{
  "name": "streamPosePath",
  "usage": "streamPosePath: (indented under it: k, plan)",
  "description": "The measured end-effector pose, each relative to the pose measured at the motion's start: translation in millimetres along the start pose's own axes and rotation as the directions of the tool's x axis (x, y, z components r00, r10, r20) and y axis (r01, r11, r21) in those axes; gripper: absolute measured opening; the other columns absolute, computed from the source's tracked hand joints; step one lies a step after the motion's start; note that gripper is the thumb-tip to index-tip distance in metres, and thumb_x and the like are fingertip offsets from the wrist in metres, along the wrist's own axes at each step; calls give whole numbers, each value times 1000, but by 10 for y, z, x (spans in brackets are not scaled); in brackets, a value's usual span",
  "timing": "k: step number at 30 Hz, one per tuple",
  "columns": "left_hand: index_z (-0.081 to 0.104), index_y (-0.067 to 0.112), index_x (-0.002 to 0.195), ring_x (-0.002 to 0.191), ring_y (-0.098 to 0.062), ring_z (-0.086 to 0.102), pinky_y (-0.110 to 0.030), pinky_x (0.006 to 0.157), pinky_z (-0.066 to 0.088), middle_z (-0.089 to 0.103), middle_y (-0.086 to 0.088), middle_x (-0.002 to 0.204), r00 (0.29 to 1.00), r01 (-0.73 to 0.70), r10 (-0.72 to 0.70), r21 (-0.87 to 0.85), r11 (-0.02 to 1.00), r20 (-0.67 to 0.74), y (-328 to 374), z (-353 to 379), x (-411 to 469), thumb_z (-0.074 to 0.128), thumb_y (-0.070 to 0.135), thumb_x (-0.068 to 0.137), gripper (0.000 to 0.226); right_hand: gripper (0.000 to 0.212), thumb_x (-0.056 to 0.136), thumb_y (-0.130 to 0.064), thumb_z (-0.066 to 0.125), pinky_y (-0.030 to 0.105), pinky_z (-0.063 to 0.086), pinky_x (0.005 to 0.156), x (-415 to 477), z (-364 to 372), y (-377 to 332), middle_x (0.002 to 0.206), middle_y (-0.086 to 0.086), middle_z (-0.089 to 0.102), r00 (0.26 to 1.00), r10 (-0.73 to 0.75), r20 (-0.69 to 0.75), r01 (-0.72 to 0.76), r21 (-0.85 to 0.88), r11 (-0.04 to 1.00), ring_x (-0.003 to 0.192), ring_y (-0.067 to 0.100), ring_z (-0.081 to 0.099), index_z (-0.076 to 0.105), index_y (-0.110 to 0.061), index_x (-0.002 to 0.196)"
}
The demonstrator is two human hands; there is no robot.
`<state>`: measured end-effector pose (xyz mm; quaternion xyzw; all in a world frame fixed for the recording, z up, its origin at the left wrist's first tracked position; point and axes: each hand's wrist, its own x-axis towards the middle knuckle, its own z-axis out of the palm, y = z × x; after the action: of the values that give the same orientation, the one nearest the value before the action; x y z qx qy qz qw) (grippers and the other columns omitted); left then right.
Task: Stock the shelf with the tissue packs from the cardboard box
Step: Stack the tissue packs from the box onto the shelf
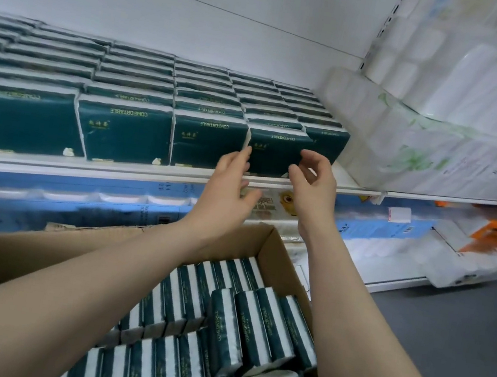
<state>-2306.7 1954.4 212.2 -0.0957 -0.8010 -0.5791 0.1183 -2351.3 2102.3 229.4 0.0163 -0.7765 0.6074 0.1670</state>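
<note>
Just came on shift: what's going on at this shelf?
A person is stocking dark green tissue packs. Both hands are at the front pack near the row's right end: the left hand touches its left edge, the right hand sits loosely curled before its right side, gripping nothing. The shelf looks nearly full; the cardboard box below holds many more.

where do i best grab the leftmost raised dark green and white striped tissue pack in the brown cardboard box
Probably by its upper end, from above, fingers across its thin width. The striped tissue pack stands on edge, leaning, higher than the row to its left, so its top is free; neighbours in the cardboard box crowd its lower sides.
</note>
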Motion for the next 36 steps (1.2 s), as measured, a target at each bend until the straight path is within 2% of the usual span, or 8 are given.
streamPosePath:
  k: [5,12,18,22,25,29,31,36]
  plan:
    - [14,22,155,137,-10,34,-22,109,32,15,2,160,1000,7,-7,69,998,6,-25,-12,37,57,20,96,73,40,99,-18,57,41,48,106,-8,37,35,139,-7,54,998,12,68,-7,-71,997,126,5,49,54,-28,137]
    - [18,21,155,139,-17,35,-29,114,32,13,2,162,999,7,-11,88,996,44,0,-78,-35,57,19,96,70,42,99,-20,57,42,48,106,-75,-6,12,142,-7,51,993,-1,122,17,-129,992,124,2,46,53,-28,140]
    - [35,20,148,132,-10,43,-26,110,39,39,1,147,999,-32,29,74,997,34,-11,-244,-269,59,13,94,60,42,96,-18,61,35,48,105,-337,-108,-17,140,-6,54,989,4,148,21,-172,985,126,5,49,54,-26,137]
    - [52,19,136,118,-8,53,-23,103,45,55,0,130,999,-18,15,80,997,35,-28,-366,-539,61,9,91,46,37,93,-14,66,31,53,97,-624,-199,-64,118,-4,65,971,39,234,27,-273,962,110,9,61,60,-21,129]
    - [54,23,133,113,-4,54,-15,97,41,58,8,126,989,67,-84,140,988,120,-134,-386,-765,64,12,91,45,28,92,-17,67,20,52,81,-900,-221,-10,109,-5,66,930,151,334,14,-445,896,96,5,61,64,-18,120]
    - [49,21,138,121,-11,54,-28,105,43,56,3,135,941,167,-218,205,964,259,-396,-233,-1056,64,14,91,50,19,87,-31,73,32,54,81,-1264,-226,255,94,-3,70,854,343,392,22,-685,729,89,15,65,71,-20,102]
    - [45,18,142,126,-15,51,-29,107,40,53,0,140,909,195,-278,275,942,310,-518,-133,-1150,63,11,91,54,21,87,-40,72,30,50,71,-1402,-233,324,84,-3,68,805,412,427,83,-769,633,82,16,64,72,-19,93]
    - [37,19,147,132,-20,47,-32,108,40,46,-5,146,825,253,-406,384,888,393,-735,38,-1248,62,8,88,65,39,81,-54,73,29,47,68,-1603,-234,445,88,0,61,798,389,460,183,-800,571,78,14,60,72,-15,80]
